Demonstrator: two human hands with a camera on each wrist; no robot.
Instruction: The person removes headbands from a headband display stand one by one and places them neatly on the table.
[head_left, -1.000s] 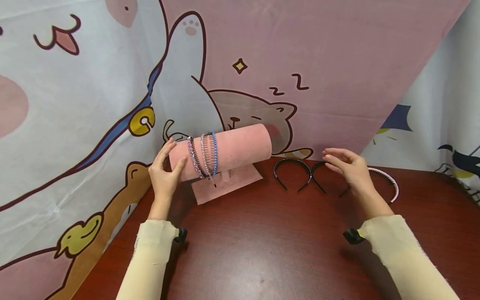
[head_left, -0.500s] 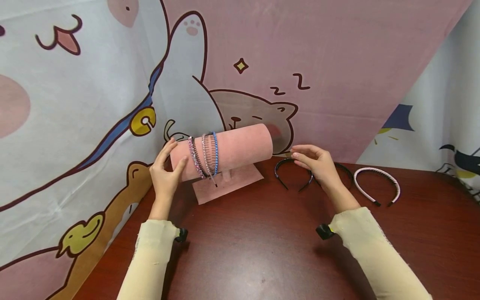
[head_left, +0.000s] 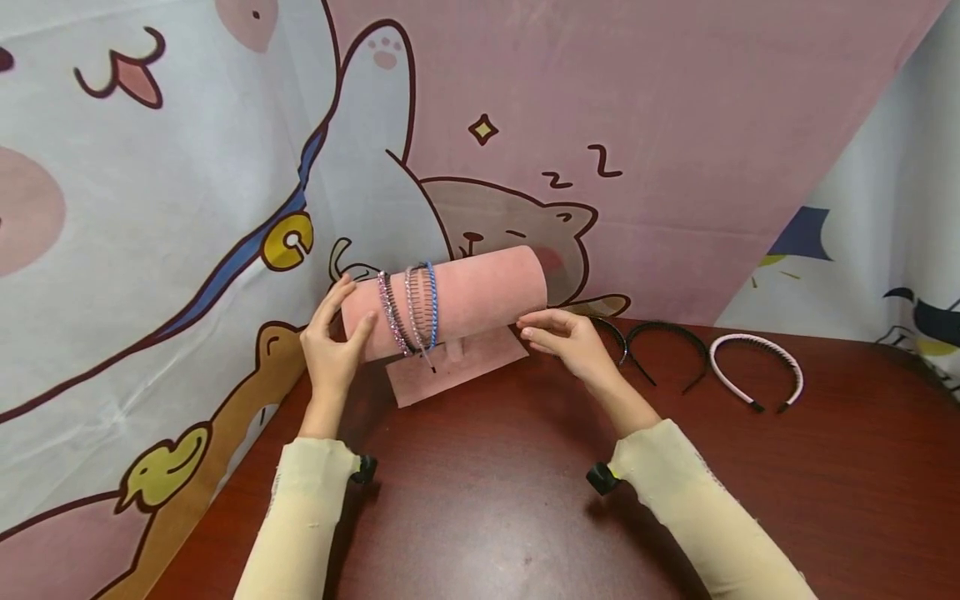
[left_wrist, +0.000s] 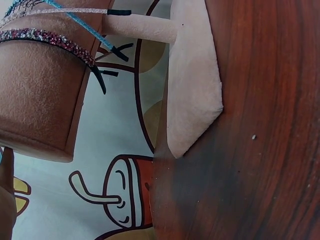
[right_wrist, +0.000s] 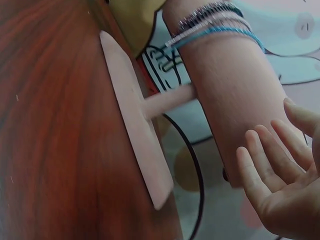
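A pink headband stand (head_left: pixel 487 292) has a padded roll on a post above a flat base (head_left: pixel 420 383). Round the roll's left half sit a glittery pink headband (head_left: pixel 388 312), a pale beaded headband (head_left: pixel 412 308) and a blue headband (head_left: pixel 432 304). My left hand (head_left: pixel 330 350) holds the roll's left end, thumb in front and fingers at the end. By the right end's lower edge is my right hand (head_left: pixel 573 342), fingers loosely bent and holding nothing. The right wrist view shows those fingers (right_wrist: pixel 265 155) spread beside the roll; contact is unclear.
On the brown table (head_left: pixel 480 500), to the right, lie a black headband (head_left: pixel 666 326) and a pale pink headband (head_left: pixel 752 339). A dark headband (head_left: pixel 621 340) is partly hidden behind my right hand. A cartoon-printed cloth (head_left: pixel 675 125) hangs behind the stand.
My right hand has moved left from above the loose headbands to the stand's right end, uncovering the black and pale pink ones. The left hand and stand have stayed in place.
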